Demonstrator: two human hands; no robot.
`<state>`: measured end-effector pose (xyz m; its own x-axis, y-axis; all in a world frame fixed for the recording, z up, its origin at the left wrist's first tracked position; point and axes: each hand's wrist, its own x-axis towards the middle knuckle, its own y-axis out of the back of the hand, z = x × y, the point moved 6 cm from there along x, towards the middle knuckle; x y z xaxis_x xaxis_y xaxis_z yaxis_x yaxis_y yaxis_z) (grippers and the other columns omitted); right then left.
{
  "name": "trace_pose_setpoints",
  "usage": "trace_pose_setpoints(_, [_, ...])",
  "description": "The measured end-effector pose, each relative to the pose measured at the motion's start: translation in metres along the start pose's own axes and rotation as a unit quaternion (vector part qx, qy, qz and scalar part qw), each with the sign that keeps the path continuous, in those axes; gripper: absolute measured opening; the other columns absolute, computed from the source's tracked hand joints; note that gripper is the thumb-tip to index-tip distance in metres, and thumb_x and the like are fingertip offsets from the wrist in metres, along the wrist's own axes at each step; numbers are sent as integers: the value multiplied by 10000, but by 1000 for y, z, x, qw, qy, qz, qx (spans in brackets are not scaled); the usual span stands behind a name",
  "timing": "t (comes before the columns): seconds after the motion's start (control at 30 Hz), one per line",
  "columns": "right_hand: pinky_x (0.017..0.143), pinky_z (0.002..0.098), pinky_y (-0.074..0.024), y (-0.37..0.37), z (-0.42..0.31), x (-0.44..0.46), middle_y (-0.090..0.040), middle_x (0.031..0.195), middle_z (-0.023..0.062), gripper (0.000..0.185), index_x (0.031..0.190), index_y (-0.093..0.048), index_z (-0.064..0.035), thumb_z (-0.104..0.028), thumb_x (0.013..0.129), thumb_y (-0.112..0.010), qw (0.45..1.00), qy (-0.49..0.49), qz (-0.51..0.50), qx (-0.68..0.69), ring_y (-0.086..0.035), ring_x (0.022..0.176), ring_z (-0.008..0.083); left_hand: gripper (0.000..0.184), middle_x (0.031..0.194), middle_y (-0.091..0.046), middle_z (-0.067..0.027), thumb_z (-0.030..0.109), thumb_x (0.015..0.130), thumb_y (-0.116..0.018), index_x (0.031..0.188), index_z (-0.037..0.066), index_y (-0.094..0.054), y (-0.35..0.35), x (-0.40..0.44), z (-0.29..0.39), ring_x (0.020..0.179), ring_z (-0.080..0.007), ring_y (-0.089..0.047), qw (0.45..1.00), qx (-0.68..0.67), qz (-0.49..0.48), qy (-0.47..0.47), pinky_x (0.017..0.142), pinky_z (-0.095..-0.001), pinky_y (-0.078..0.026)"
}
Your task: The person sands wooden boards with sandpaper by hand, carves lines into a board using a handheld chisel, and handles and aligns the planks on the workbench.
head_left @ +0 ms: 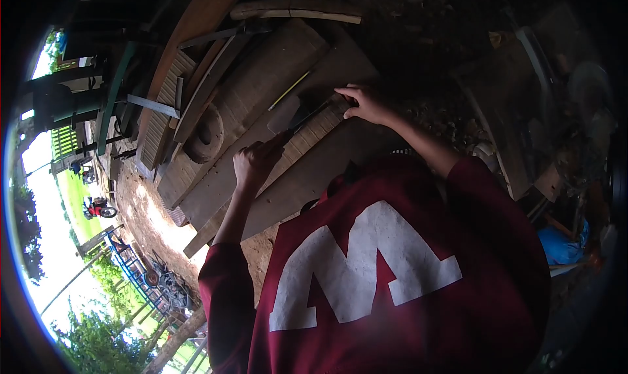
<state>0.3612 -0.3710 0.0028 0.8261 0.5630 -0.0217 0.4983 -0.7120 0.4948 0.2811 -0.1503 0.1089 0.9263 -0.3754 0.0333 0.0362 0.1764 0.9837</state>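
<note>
My left hand (255,161) is closed in a fist around a dark-handled tool. Its thin dark blade (309,120) runs along a narrow wooden strip (311,133); the tool's exact kind is hard to make out in the shade. At the strip's upper right end, my right hand (366,106) grips the wood between thumb and fingers. The strip lies slanted over wide boards (268,79). Beyond the blade, a thin yellow stick like a pencil (288,90) rests on a board.
A metal square (154,106) lies on stacked timber at the left, near a round wooden piece with a hole (205,135). A curved length of wood (297,11) is at the top. Farther off stand a red motorbike (99,208) and a blue metal frame (134,272). Blue plastic (561,244) sits at the right.
</note>
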Motion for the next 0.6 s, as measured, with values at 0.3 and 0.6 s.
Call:
trace_pose_setpoints(0.3, [690,307,-427,-1,4,0,-503,834,54,617,1169,-495,-46,-83,595,-720,1000,-27,-10,2,-519,755,183,327,829,-652,-103,191,674,-706,994,153,-651,-30,-24,-7,745,-163,-646,937,-257,-7,235,627,-283,-497])
trace_pose_setpoints(0.6, [683,317,-437,-3,7,3,-535,841,72,588,1144,-511,-23,-83,597,-717,1000,-10,-8,1,-539,755,203,339,582,-564,9,153,710,-677,1026,46,-621,-34,-26,5,499,-36,-491,778,-425,-144,440,488,-202,-432])
